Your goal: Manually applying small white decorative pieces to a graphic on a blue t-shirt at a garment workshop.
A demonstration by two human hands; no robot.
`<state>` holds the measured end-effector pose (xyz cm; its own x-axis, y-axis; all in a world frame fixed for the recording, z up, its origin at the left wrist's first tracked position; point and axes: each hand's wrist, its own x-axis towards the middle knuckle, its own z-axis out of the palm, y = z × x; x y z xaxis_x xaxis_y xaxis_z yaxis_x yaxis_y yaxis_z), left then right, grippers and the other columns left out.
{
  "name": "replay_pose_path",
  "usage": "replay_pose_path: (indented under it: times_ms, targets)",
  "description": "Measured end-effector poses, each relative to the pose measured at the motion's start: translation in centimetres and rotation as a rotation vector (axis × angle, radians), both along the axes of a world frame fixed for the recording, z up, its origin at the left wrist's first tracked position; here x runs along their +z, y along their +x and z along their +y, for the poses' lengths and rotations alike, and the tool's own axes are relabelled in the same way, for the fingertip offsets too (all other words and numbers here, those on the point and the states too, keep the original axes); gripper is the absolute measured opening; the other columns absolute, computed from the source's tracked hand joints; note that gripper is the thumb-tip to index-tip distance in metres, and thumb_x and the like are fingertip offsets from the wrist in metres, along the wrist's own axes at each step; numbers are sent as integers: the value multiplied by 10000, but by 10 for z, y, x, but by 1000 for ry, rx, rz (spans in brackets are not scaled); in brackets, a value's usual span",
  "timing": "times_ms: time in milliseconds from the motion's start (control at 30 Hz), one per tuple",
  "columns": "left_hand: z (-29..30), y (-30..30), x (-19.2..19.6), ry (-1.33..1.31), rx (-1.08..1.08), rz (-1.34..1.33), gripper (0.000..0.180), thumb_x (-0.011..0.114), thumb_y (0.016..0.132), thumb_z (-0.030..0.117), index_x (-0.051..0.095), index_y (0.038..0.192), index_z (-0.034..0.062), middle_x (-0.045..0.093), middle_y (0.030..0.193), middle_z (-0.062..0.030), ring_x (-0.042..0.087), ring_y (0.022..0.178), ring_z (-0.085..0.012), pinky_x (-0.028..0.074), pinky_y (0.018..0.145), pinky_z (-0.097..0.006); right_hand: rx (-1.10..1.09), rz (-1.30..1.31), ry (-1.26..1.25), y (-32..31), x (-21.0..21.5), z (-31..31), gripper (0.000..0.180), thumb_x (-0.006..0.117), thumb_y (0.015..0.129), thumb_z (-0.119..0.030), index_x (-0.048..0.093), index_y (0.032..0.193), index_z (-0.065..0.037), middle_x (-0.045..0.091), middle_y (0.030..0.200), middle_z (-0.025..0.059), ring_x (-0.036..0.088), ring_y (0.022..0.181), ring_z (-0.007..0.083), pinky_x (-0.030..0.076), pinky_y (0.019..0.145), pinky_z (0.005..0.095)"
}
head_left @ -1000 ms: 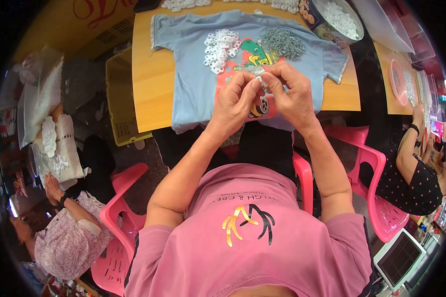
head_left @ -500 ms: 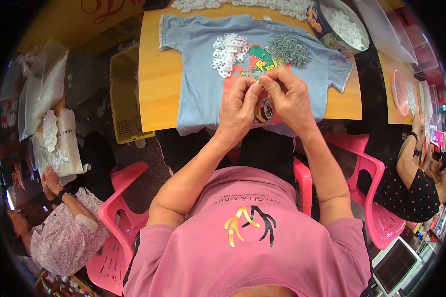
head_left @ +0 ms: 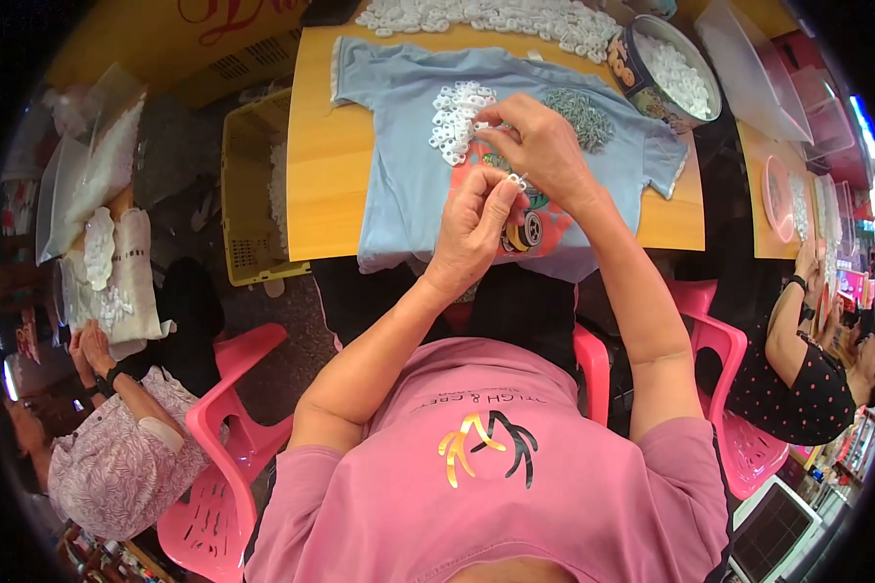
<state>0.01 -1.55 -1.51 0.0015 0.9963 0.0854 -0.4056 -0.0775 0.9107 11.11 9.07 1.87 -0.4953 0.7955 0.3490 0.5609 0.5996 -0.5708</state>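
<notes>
A light blue T-shirt lies flat on the wooden table. On it sit a pile of small white rings and a pile of grey metal pieces. My left hand hovers over the shirt's colourful print, thumb and forefinger pinched on a small white piece. My right hand reaches across just above it, its fingertips pinched together at the right edge of the white ring pile, on a ring there.
A round tin of white pieces and a clear plastic tray stand at the far right. More white pieces line the far edge. A yellow crate sits left of the table. Other people sit on pink chairs at both sides.
My hands were together over the shirt's print. My right hand has left the left one and moved up and left to the white ring pile; the left still pinches its piece.
</notes>
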Motion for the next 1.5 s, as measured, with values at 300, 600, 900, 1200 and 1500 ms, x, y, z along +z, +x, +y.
replay_pose_path:
  times_ms: [300,600,900,1200,1500]
  targets:
    - [-2,3,1,-7,34,-13,159,539,994,189,561,986,32,588,834,-5,548,737,-67,458,669,-222,-10,83,30,-15,10,44,180,691,841,-142,684,942,7,665,853,114,601,668,207,481,625,306]
    - [-3,-1,-1,65,0,58,115,550,980,105,593,1033,12,596,898,-15,579,778,-73,473,696,-219,10,-29,102,-68,-3,127,179,608,865,-255,721,923,-129,672,925,112,643,896,311,515,766,405]
    - [-2,-4,-1,71,-10,80,104,538,981,86,587,1008,-2,568,859,-25,555,735,-70,454,647,-219,146,-298,321,-122,-4,150,168,640,863,-282,724,940,-158,616,947,79,637,861,312,519,728,426]
    - [-4,-3,-4,41,-27,124,124,537,987,113,585,1006,0,569,862,-25,556,744,-70,453,648,-220,246,-319,436,-127,-7,152,159,632,865,-247,689,888,-100,603,924,78,637,846,310,523,707,410]
    - [-2,-2,-2,49,-14,112,127,536,988,114,583,1006,-3,576,855,-23,563,747,-71,457,652,-222,365,-385,619,-131,-7,149,50,527,770,-44,575,758,-55,618,871,98,638,871,294,521,713,402]
